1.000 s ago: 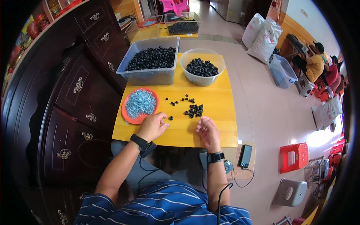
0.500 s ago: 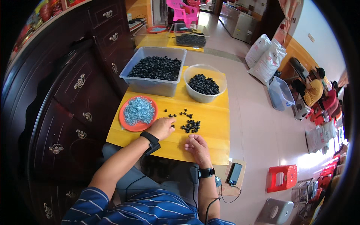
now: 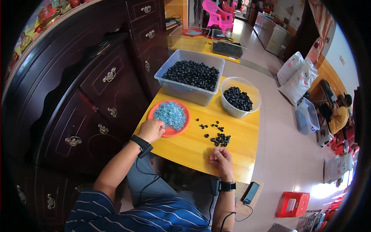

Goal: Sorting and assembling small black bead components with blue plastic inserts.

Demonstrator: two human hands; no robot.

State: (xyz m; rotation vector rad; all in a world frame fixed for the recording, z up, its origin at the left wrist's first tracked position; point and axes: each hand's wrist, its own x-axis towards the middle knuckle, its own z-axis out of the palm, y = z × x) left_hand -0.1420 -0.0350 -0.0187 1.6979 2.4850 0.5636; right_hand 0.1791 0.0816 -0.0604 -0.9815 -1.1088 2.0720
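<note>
My left hand (image 3: 152,130) is at the near left rim of a round red plate (image 3: 181,132). Its fingers are curled together, and whatever they hold is hidden. A heap of small shiny silver-blue metal pieces (image 3: 170,115) fills the plate. By the front edge of the yellow table (image 3: 185,149), my right hand (image 3: 222,159) has thumb and fingers pinched together; anything between them is too small to make out. Just beyond it lies a loose cluster of small black ring-shaped pieces (image 3: 221,140), with several more scattered farther back.
A large clear bin (image 3: 181,87) of black pieces stands at the table's back, beside a round translucent tub (image 3: 236,112) of the same. Dark wooden drawers (image 3: 104,77) line the left. A phone (image 3: 251,192) and a red stool (image 3: 292,204) are at the right; people sit farther off.
My left hand has gone left, from beside the black pieces to the red plate's rim. My right hand keeps its pinch near the table's front edge. The whole view has swung leftward.
</note>
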